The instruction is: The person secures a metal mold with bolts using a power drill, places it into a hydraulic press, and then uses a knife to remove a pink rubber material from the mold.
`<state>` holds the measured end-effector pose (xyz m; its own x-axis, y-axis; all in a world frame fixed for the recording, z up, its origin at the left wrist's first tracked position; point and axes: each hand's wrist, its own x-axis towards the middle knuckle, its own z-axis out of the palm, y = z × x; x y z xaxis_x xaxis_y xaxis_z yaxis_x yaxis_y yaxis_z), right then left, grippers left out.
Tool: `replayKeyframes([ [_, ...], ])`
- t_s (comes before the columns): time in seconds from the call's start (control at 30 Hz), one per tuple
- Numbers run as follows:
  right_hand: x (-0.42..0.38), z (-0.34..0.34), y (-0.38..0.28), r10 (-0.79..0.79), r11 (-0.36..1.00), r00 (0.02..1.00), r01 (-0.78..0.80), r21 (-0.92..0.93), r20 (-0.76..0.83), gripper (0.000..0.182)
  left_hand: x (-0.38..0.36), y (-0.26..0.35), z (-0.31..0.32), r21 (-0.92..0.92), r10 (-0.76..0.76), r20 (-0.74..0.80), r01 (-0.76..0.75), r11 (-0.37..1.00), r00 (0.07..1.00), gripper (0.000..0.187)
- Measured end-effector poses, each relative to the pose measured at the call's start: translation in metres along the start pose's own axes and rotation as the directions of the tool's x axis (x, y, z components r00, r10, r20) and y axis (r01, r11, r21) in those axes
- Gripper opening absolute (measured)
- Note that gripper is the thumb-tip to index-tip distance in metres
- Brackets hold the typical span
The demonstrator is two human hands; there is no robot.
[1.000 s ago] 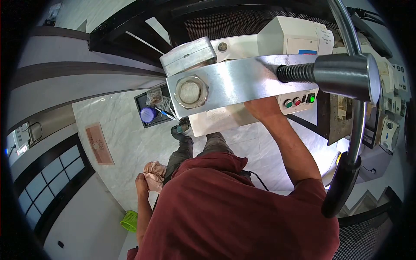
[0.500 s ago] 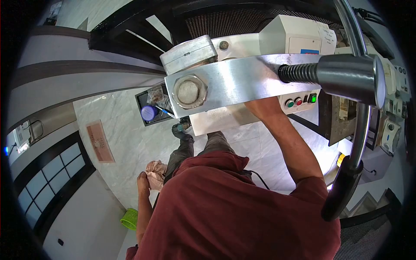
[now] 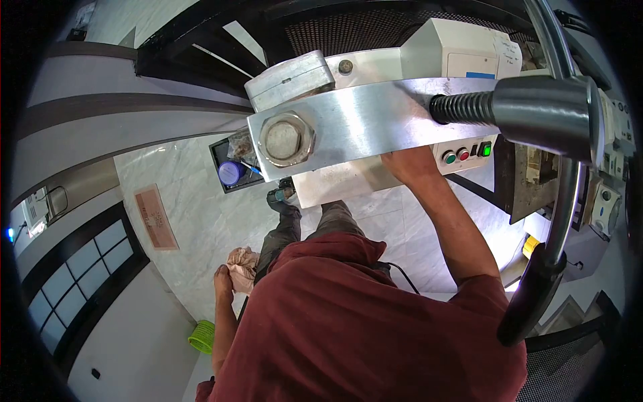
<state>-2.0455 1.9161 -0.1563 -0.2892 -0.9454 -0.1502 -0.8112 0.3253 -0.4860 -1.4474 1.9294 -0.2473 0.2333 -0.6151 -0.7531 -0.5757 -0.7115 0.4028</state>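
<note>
Down at the lower left, my left hand [image 3: 224, 279] is closed on a crumpled pinkish cloth [image 3: 242, 269] beside my leg. My right hand [image 3: 410, 165] reaches under a shiny metal bar [image 3: 375, 117] of a machine; its fingers are hidden below the bar. A large hex bolt [image 3: 284, 139] sits at the bar's left end, and a threaded screw [image 3: 465, 108] enters its right part. Just right of my right hand, the white machine body [image 3: 348, 179] carries a green button [image 3: 448, 157], a red button [image 3: 463, 154] and a lit green switch [image 3: 485, 149].
A long handle [image 3: 532, 295] with a black grip hangs at the right. On the floor at the left are a black tray [image 3: 234, 189] with a purple-lidded container [image 3: 231, 173], a mat [image 3: 156, 218] and a green basket [image 3: 201, 337]. A cable lies behind me.
The view has shifted slightly, so the metal bar appears a little farther left and higher. Both hands stay in nearly the same places.
</note>
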Motion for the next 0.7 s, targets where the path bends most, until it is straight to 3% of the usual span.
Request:
replayKeyframes([
  [0.03,0.001,0.0,0.0,0.053,0.999,0.996,-0.054,0.008,0.076,0.035,-0.003,0.004,0.001,-0.018,-0.015,0.008,0.015,1.0,1.0,0.025],
  [0.23,0.0,0.006,0.01,-0.048,0.999,0.998,0.048,0.003,-0.04,0.037,-0.016,0.024,0.006,-0.046,-0.063,0.009,0.063,0.997,0.998,0.024],
  [0.4,0.0,-0.003,0.004,-0.004,1.0,0.999,0.004,0.006,0.035,0.039,-0.006,0.002,0.003,-0.081,-0.064,0.011,0.064,0.995,0.998,0.024],
  [0.57,-0.001,-0.001,0.002,0.007,0.997,0.999,-0.01,0.071,0.033,0.04,-0.006,-0.003,0.006,-0.105,0.003,-0.024,-0.006,0.994,1.0,0.024],
  [0.7,0.001,0.012,0.009,0.024,0.997,0.999,-0.021,-0.071,0.049,0.039,-0.008,0.0,0.007,-0.001,0.074,-0.021,-0.074,0.997,0.997,0.024],
])
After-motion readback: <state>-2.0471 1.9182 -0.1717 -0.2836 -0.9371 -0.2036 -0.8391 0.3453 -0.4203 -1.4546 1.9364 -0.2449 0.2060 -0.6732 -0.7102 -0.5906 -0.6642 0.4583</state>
